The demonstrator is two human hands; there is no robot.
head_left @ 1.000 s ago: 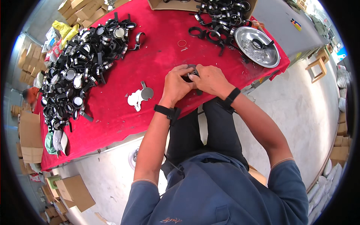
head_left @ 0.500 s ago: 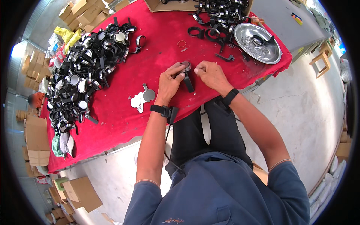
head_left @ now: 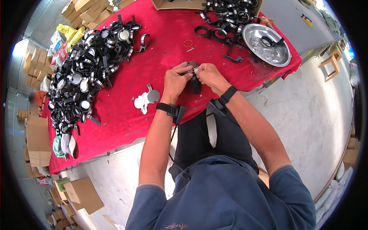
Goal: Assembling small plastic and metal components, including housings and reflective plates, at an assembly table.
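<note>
On the red-covered table (head_left: 126,111), my left hand (head_left: 175,82) grips a black round clamp-like piece with a flat handle (head_left: 196,86). Its ring end lies under my fingers and the handle points toward me. My right hand (head_left: 212,78) is closed in a pinch against the right side of that ring; whatever sits between its fingertips is too small to make out. Left of my left hand lie several white cut-outs (head_left: 141,102) and a grey disc with a tab (head_left: 153,96).
A large heap of black ringed pieces with pale discs (head_left: 82,82) covers the table's left. At the far right stand a steel bowl (head_left: 283,59) of small metal bits and more black rings (head_left: 220,33), beside a cardboard box (head_left: 178,5). A rubber band (head_left: 188,43) lies farther back.
My right hand has moved left, from a short gap away to touching the ring of the black piece. My left hand keeps its hold, and the whole view has shifted slightly.
</note>
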